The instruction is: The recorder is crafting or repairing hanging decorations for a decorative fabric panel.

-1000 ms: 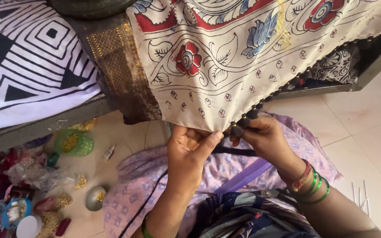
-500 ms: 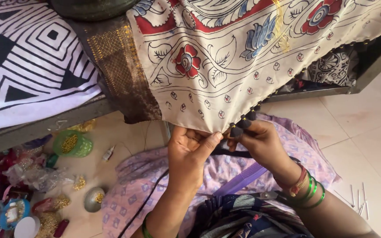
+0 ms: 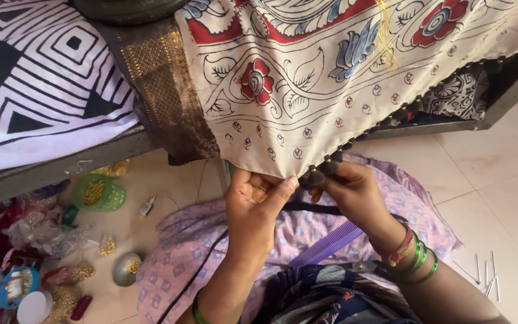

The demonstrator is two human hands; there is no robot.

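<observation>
seen from above, a person's left hand point(image 3: 259, 201) pinches the lower hem of a cream cloth with red and blue flowers point(image 3: 307, 90), thumb closed against the fingers on the fabric, where the cloth hangs over the edge of a bed. just beside it the right hand point(image 3: 349, 192), green bangles point(image 3: 418, 264) on its wrist, has its fingertips closed on a small dark tassel point(image 3: 316, 177) at the same hem, one of a row of dark beads along that edge. a purple comb point(image 3: 328, 243) lies on the lilac cloth over the lap below the hands, and a green basket of gold beads point(image 3: 97, 193) sits on the floor well to the left.
</observation>
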